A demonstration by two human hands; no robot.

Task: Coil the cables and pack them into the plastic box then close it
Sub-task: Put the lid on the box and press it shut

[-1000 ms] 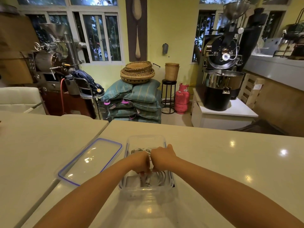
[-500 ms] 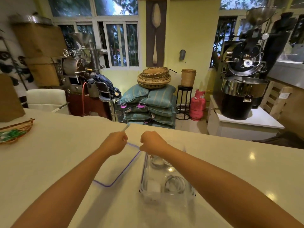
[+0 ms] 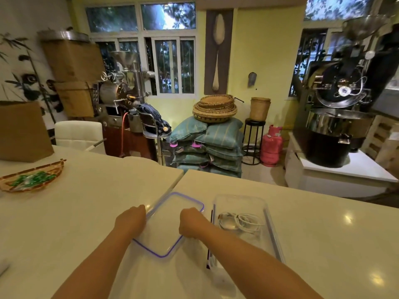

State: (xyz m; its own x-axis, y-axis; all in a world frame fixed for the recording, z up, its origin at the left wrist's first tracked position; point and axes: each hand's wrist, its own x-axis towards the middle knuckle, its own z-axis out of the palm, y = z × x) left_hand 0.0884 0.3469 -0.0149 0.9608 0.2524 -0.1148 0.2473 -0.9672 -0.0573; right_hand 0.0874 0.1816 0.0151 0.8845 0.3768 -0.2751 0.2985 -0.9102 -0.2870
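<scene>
The lid (image 3: pixel 170 225) is gripped at its sides by the left hand (image 3: pixel 131 219) and the right hand (image 3: pixel 191 223). The cables (image 3: pixel 241 221) lie in the open box (image 3: pixel 238 200) beside it. A cable could be pinched if the lid is set crooked.

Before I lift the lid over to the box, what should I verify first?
1. Cable packed: the white cable lies looped inside the plastic box. Ok.
2. Nothing over the rim: the far rim looks free, but the near end is hidden behind the right forearm. Cannot tell.
3. Grip: the left hand holds the left edge of the lid, and the right hand holds its right edge. Ok.
4. Box closed: the lid lies on the table, left of the box. Not ok.
</scene>
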